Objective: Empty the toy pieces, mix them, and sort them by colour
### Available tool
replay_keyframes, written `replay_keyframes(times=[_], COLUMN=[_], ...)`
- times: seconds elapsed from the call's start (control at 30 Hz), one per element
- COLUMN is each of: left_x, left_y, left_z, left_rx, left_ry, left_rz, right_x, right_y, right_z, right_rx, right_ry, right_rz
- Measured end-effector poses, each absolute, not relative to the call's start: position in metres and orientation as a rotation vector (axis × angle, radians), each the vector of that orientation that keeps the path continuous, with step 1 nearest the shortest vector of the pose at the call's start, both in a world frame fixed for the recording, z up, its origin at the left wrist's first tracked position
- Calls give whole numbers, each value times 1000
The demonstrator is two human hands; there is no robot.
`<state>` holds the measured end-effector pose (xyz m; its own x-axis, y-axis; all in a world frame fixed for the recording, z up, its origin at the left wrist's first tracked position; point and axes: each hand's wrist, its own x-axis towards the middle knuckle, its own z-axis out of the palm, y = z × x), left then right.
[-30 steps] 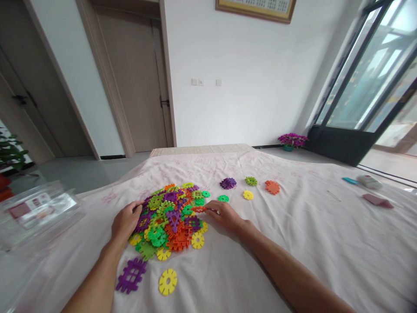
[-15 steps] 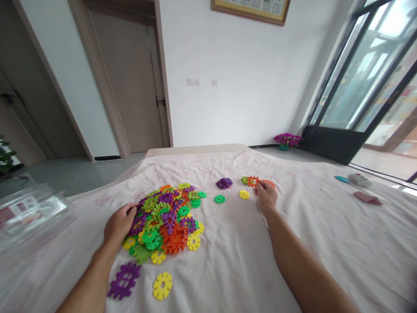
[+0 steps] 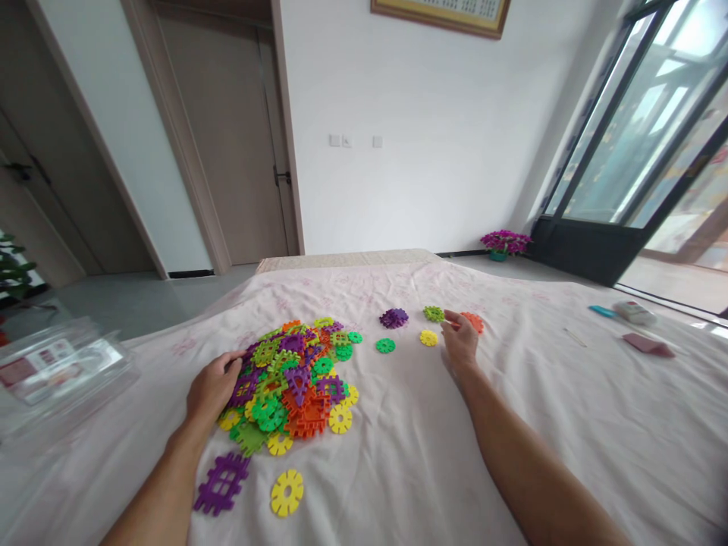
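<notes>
Head view: faces forward, downward, over cloth (image 3: 409,462) toward wall (image 3: 432,114).

Block heap (image 3: 290,383) on sheet (image 3: 398,470), box (image 3: 62,375) left; at right, 2 discs (image 3: 385,346) before block stacks (image 3: 393,318).

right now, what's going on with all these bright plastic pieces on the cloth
A person's left hand rests at the left edge of a mixed heap. The right hand is between a light green pile and some orange plastic; whether it holds anything is unclear. Near it are a purple pile, a green disc and a small yellow disc. A purple square and a larger-looking yellow disc lie apart, nearer the person.
</notes>
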<state>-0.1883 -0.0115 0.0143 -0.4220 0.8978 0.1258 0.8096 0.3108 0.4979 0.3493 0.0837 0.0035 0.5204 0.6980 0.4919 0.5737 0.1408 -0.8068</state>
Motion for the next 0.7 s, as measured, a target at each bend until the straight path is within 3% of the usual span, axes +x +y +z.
replay_keyframes(times=[0.17,0.33,0.7], left_x=[-187,-186,-185], left_y=[-12,-14,-14], left_z=[15,17,17], left_rx=[1564,1568,1596], left_ry=[2392,2390,2395], left_rz=[769,779,787], right_x=[270,216,188], right_y=[60,24,-6], right_z=[21,33,50], right_rx=[-1243,-1100,-934], right_ry=[-1727,-2178,-2573], right_rz=[502,654,393])
